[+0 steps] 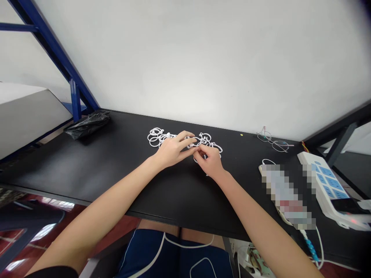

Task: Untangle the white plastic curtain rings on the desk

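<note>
A loose cluster of white plastic rings with small knobs or eyelets (156, 132) spreads over the black table, on both sides of my hands. My left hand (175, 150) lies over the middle of it, fingers stretched to the right, with a white ring piece between thumb and fingers. My right hand (209, 159) is closed in a pinch on a white ring, mostly hidden by the fingers. Both sets of fingertips meet at the same spot. More rings (205, 138) lie just beyond my right hand.
Eyeglasses (272, 142) rest near the wall. At right lie a blurred-out phone (285, 193) with a charging cable and a white power strip (324, 181). A black plastic bag (87, 124) sits at the table's far left, by a blue metal frame (75, 98).
</note>
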Available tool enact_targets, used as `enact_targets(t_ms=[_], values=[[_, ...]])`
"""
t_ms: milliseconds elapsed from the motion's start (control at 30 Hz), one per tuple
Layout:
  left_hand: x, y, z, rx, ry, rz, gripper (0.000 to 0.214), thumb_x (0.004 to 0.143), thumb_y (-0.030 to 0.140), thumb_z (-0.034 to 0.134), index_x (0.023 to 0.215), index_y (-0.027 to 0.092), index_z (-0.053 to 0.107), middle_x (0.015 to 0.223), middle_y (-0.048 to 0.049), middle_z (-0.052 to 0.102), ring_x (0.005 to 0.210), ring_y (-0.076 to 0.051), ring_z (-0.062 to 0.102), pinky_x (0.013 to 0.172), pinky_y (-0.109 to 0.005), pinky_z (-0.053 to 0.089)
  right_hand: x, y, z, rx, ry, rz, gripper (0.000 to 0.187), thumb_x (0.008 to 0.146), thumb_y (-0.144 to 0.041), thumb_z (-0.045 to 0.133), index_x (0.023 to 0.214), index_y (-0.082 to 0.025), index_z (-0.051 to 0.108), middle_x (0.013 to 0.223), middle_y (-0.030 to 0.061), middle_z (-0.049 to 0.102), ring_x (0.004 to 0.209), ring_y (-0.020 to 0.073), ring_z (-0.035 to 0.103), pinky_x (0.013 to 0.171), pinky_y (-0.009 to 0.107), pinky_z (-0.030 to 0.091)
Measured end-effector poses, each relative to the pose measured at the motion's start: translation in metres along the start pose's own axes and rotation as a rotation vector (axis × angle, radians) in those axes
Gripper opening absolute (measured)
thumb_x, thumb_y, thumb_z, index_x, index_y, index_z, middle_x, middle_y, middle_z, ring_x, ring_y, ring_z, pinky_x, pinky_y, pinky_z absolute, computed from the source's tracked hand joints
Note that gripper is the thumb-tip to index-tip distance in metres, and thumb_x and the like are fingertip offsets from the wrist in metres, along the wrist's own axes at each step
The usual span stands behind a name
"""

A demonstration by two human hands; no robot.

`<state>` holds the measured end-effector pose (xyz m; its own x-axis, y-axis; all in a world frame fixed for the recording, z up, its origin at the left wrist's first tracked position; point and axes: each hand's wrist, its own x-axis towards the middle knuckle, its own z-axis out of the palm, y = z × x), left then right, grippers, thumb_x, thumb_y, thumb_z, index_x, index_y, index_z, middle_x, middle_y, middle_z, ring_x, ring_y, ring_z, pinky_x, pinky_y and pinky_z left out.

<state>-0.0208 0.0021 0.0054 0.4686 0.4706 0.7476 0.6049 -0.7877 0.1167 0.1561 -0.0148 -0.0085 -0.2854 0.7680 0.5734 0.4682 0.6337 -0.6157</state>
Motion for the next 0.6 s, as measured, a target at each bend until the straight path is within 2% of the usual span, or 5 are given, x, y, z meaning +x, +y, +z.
enact_targets(t_ms=[267,400,600], values=[[0.0002,0.0023,-0.0006,-0.079,0.021,-0.056,0.024,0.093,0.033,0.057,0.112,0.018,0.060,0.116,-0.0112,0.064,0.077,-0.012,0.063,0.057,-0.021,0.050,-0.0006,0.0023,0.0006,0.023,-0.011,0.026,0.029,0.089,-0.024,0.051,0.061,-0.020,0.047,0.052,-0.0037,0.050,0.048,0.0103,0.047,0.053,0.025,0.039],[0.0000,0.0010,0.0006,-0.069,0.049,-0.045,0.026,0.096,0.028,0.051,0.120,0.020,0.055,0.119,-0.0128,0.062,0.079,-0.013,0.063,0.059,-0.023,0.052,-0.0009,0.0032,0.0008,0.036,-0.017,0.044,0.029,0.091,-0.030,0.051,0.064,-0.020,0.052,0.054,-0.0028,0.054,0.048,0.0106,0.049,0.053,0.025,0.040],[-0.0002,-0.0035,0.0006,-0.048,-0.036,-0.094,0.034,0.100,0.031,0.042,0.131,0.021,0.050,0.129,-0.0144,0.058,0.083,-0.014,0.065,0.064,-0.025,0.054,-0.0004,0.0010,-0.0001,-0.007,0.014,0.071,0.031,0.092,-0.034,0.051,0.064,-0.021,0.053,0.054,-0.0024,0.057,0.047,0.0110,0.050,0.054,0.026,0.041]])
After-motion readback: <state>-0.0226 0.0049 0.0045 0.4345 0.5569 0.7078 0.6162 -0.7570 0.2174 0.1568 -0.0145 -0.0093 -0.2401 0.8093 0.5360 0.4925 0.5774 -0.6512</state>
